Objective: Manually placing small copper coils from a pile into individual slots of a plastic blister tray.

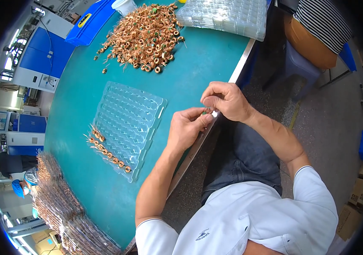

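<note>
While pinching a green-and-copper wire-wound ring between left hand thumb and fingers near the green table's edge, probably for steadiness, can't tell if clamping anything with the right hand. Got a clear dimpled plastic tray nearby, seemingly for keeping copper-coloured rings in rows.

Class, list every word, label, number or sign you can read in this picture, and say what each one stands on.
No text here is clear enough to quote.
White shirt: a small dark emblem with lettering, too small and blurred to read.
Cardboard boxes: dark printed marks, too small to read.
Clear tray and copper-coloured rings: no readable lettering shows.
</note>
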`<state>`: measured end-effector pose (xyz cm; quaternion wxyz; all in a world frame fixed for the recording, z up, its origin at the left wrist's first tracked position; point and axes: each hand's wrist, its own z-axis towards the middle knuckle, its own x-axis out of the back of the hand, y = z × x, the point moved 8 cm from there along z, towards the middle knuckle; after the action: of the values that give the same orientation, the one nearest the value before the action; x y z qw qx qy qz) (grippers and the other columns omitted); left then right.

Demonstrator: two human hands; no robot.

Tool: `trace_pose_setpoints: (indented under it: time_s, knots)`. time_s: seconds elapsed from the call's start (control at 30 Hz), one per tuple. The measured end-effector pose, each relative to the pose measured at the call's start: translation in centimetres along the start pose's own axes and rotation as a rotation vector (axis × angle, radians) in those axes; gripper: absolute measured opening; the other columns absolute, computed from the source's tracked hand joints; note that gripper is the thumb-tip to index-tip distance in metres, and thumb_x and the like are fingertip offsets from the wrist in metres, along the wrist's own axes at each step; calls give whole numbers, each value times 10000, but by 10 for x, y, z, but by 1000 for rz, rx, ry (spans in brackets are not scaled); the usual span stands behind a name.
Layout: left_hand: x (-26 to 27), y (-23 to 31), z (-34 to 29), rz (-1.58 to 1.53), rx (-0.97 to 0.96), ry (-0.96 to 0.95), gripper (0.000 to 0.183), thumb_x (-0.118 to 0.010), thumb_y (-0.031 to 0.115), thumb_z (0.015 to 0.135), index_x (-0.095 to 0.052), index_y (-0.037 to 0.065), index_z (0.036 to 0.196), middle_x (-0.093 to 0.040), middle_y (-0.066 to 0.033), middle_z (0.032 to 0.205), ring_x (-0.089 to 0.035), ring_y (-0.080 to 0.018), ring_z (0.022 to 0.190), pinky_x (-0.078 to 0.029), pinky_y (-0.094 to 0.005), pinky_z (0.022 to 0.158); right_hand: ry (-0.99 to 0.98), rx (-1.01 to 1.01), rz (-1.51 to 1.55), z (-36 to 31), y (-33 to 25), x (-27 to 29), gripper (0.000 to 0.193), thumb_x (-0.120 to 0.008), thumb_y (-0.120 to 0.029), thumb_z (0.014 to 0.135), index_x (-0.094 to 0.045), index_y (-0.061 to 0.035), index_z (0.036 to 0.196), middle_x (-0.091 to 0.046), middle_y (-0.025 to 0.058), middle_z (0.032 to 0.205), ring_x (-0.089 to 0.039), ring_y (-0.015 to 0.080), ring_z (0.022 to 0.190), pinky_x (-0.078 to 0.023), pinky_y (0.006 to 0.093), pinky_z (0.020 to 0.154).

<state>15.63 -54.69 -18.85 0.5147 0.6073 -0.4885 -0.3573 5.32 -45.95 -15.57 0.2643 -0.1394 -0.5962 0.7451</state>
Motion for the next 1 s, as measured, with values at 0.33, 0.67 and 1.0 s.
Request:
trace_pose_setpoints:
  time_s: [0.33, 0.67, 1.0]
  knots:
    - [23, -10, 3, -405, -202, 298, 366, -666, 188, 939, -625, -25, 1234, -533, -117, 1285, -576, -159, 1061, -500, -286, 903, 37, -83, 306, 3, 15, -19, 212, -638, -139, 954, -586, 4, 1101, -650, 42, 958, -631, 97, 850, -530, 246, 714]
    - [23, 8, -3, -246, -381, 364, 356, -644, 202, 953, -631, -31, 1221, -516, -142, 1308, -499, -222, 1237, -437, -331, 1036, -79, -148, 587, 9, 21, -32, 200, -657, -69, 921, -616, 15, 1097, -668, 70, 973, -658, 139, 877, -564, 274, 760]
    - [30, -2, 2, -466, -330, 357, 355, -531, 232, 1020, -568, -1, 1284, -630, -78, 1117, -596, -139, 998, -518, -271, 794, -81, -212, 418, 14, 26, -20, 167, -568, -133, 978, -623, -7, 1072, -647, 38, 864, -632, 95, 732, -540, 238, 662]
